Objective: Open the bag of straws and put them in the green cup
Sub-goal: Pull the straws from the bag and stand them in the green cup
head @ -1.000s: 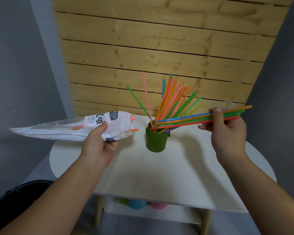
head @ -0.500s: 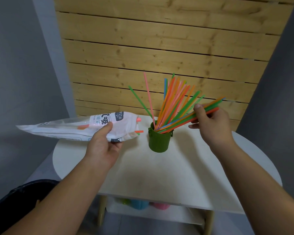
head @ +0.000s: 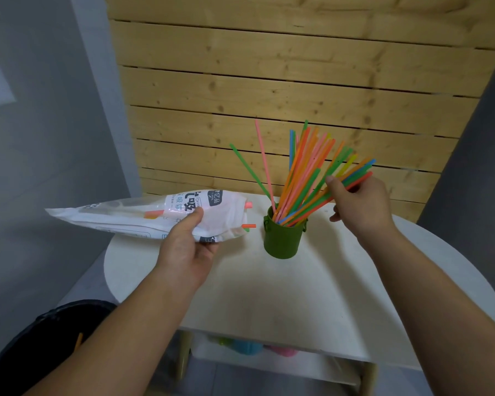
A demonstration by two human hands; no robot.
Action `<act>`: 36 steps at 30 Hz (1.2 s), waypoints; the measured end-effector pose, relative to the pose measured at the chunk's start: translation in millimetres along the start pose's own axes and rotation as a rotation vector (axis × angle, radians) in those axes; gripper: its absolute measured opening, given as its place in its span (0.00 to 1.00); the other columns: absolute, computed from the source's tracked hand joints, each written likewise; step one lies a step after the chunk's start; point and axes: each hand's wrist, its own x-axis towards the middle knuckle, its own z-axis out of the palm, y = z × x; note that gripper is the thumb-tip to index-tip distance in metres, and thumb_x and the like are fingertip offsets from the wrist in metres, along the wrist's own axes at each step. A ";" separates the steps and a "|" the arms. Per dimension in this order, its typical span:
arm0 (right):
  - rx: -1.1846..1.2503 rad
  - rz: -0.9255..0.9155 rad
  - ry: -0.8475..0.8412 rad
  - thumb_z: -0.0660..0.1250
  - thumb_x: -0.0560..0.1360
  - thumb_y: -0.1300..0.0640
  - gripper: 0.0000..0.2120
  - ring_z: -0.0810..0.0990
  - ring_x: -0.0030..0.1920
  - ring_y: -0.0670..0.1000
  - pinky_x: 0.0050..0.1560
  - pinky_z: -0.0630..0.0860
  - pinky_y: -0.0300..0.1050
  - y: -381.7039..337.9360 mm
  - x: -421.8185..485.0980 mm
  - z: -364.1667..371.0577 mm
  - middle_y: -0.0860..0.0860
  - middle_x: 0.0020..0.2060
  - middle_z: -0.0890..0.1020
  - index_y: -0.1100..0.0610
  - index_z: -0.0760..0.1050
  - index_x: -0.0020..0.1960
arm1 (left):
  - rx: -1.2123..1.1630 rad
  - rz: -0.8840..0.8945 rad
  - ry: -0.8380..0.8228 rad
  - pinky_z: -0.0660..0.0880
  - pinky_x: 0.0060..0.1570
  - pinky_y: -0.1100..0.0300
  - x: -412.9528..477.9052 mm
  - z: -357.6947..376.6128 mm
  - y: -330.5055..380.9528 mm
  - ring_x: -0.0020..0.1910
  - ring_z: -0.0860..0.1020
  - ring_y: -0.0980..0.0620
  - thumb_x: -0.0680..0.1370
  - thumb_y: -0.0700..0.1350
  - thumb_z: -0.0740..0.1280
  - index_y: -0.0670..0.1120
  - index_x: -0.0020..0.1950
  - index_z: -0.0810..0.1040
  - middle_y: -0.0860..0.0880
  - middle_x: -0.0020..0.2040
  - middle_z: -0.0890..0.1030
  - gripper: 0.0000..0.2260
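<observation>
The green cup [head: 282, 240] stands on the round white table [head: 312, 304], filled with several coloured straws [head: 300, 170] fanning upward. My right hand [head: 360, 204] is just right of the cup, holding a small bundle of straws [head: 357, 174] whose lower ends are in the cup and whose tops lean right. My left hand [head: 187, 247] holds the white plastic straw bag [head: 143, 215] level, left of the cup. The bag's open mouth faces the cup, and a few straw ends [head: 249, 225] poke out of it.
A wooden slat wall [head: 269, 90] rises behind the table. A dark bin [head: 40, 347] sits on the floor at lower left. Coloured cups [head: 246, 345] rest on the shelf under the tabletop. Grey walls close in on both sides.
My right hand has swung its bundle of straws from lying level to leaning steeply, with the lower ends dropped into the cup. The left hand and bag have held still.
</observation>
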 end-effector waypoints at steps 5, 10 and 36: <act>0.092 0.019 -0.041 0.66 0.80 0.55 0.09 0.82 0.29 0.52 0.35 0.84 0.52 1.8 -5.0 6.8 0.55 0.32 0.81 0.54 0.77 0.41 | -0.013 -0.005 -0.006 0.85 0.40 0.53 -1.8 2.7 -2.8 0.45 0.87 0.50 0.79 0.36 0.69 0.45 0.62 0.79 0.46 0.52 0.87 0.12; 0.067 0.011 -0.109 0.64 0.81 0.54 0.09 0.83 0.32 0.55 0.36 0.84 0.55 -0.5 -1.9 10.8 0.56 0.34 0.83 0.52 0.77 0.43 | -0.011 -0.007 0.000 0.84 0.37 0.55 -4.7 4.5 -4.3 0.44 0.88 0.50 0.79 0.36 0.69 0.44 0.63 0.79 0.46 0.50 0.88 0.14; 0.126 0.155 -0.165 0.68 0.78 0.54 0.10 0.82 0.39 0.54 0.34 0.79 0.46 19.9 -3.8 19.1 0.56 0.41 0.83 0.60 0.79 0.54 | 0.023 -0.029 -0.011 0.82 0.34 0.58 -5.6 6.7 -6.2 0.48 0.86 0.49 0.79 0.36 0.69 0.44 0.65 0.79 0.46 0.53 0.87 0.14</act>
